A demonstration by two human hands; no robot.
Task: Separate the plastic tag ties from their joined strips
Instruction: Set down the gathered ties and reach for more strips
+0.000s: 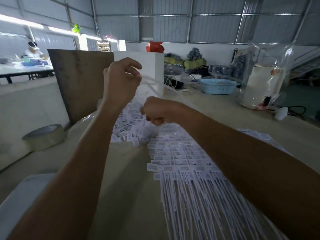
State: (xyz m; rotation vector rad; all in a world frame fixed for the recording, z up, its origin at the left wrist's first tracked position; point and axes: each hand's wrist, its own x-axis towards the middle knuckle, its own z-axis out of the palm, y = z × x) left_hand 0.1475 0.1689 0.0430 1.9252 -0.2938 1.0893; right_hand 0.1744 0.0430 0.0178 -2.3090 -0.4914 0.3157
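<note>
Joined strips: a fan of white plastic tag ties in joined strips [187,170] lies along the pale tabletop [131,179] beneath the right forearm, thin tails towards the worker and label heads away, apparently stock waiting within easy reach.
Loose pile: further on, a heap of small white separated tag ties [131,125] sits under both hands, placed, it seems, so freed pieces drop straight down.
Right hand: the right hand [161,111] hovers low over the heap, knuckles up, fingers curled tightly; it appears to grip the lower end of the strip, though the contact is hidden.
Left hand: the left hand [121,82] is raised higher, wrist bent, thumb and fingers pinching thin translucent white tie strands [152,84] that run down towards the right hand, likely a pull-apart pose.
Left side: a grey roll of tape [45,137] rests beside a brown upright board [81,80].
Beyond: a light blue perforated plastic basket [218,86] and a clear plastic bag [266,75] stand well apart from the work.
</note>
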